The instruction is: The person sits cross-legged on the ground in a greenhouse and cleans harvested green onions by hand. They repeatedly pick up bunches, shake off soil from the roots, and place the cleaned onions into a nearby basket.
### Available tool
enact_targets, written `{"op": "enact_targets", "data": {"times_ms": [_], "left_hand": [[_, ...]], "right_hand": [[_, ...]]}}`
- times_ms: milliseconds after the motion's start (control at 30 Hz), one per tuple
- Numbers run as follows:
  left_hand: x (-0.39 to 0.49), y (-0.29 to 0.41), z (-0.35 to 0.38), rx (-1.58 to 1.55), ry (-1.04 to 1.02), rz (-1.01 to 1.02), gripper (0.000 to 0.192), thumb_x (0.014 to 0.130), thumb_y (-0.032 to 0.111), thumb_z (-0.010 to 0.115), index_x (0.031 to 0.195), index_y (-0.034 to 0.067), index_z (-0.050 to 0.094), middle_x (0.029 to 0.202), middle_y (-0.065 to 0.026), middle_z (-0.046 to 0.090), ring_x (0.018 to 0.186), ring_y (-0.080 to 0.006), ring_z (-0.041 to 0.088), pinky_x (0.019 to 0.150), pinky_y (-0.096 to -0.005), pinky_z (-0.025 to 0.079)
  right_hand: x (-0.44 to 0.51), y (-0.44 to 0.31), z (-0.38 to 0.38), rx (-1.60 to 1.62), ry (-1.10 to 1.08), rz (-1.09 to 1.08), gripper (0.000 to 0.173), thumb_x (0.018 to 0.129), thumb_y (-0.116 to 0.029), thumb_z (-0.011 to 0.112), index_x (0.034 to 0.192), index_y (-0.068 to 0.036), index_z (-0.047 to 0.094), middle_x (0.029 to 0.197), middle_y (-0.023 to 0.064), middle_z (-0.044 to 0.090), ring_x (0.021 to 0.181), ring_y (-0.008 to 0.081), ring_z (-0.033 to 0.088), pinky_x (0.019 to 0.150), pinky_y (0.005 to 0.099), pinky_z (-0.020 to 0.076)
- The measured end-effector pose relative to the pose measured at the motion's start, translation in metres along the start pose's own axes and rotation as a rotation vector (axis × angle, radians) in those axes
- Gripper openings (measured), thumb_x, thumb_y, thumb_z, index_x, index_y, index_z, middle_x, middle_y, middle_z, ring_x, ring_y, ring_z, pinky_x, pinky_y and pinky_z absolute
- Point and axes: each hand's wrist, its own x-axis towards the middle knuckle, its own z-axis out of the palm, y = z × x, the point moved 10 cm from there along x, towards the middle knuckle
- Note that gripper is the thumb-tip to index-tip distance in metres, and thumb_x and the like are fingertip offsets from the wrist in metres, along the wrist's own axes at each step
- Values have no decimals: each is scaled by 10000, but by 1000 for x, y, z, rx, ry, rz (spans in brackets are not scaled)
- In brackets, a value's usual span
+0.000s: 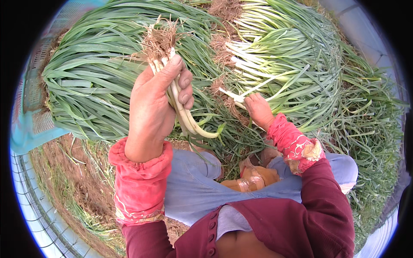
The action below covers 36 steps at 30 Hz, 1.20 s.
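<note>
Raised at centre left, my left hand (158, 100) is closed around several long-stemmed allium plants (184, 113); their brown roots (159, 40) point up and their pale stems bend down to the right. My right hand (259, 109) is lower and to the right, its fingers on a white-stemmed plant (234, 95) at the near edge of a pile. That pile of green allium plants (290, 71) lies with roots to the left and leaves to the right. Whether the right fingers pinch the stem firmly is hard to tell.
A teal plastic crate (30, 129) holds a large heap of green leaves (87, 77) at the left. Loose leaves (371, 138) cover the right side. My bent legs in blue trousers (193, 193) are just below my hands, with soil and plant scraps (84, 180) at lower left.
</note>
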Motion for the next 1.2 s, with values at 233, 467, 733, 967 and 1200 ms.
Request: {"op": "enact_targets", "data": {"times_ms": [233,467,733,967,1200], "left_hand": [[-11,-2,-1,44,-4,42,180,936,222,576,919,60,499,709,-31,519,548,-125,483,498,-277,408],[-13,-8,-13,-6,54,44,299,923,193,586,1131,-19,546,701,-13,492,584,-129,484,522,-277,410],[-20,-25,24,-23,-93,91,270,867,180,685,1060,8,607,785,-22,589,648,-112,532,570,-268,445],[-30,-16,17,-12,-81,120,258,915,214,614,1034,-15,622,878,-80,649,775,-164,631,676,-302,533],[-42,-31,48,-8,-283,-40,207,940,231,578,976,31,537,734,-81,596,632,-189,591,632,-367,533]], "right_hand": [[0,28,48,-27,-128,230,241,775,-154,645,983,-63,563,893,117,546,936,316,557,785,422,475],[26,7,-33,1355,70,480,142,949,-192,551,959,-51,535,604,-26,467,492,62,438,445,222,409],[39,-136,-172,1124,150,-38,206,982,-173,494,1102,-28,574,751,1,509,666,85,429,589,267,397],[33,-157,-208,671,191,-42,294,974,-302,478,869,-51,591,634,119,546,588,276,541,575,393,437],[41,-127,-277,329,383,-36,321,944,-303,508,783,-33,575,694,164,585,669,367,589,601,440,443]]}}
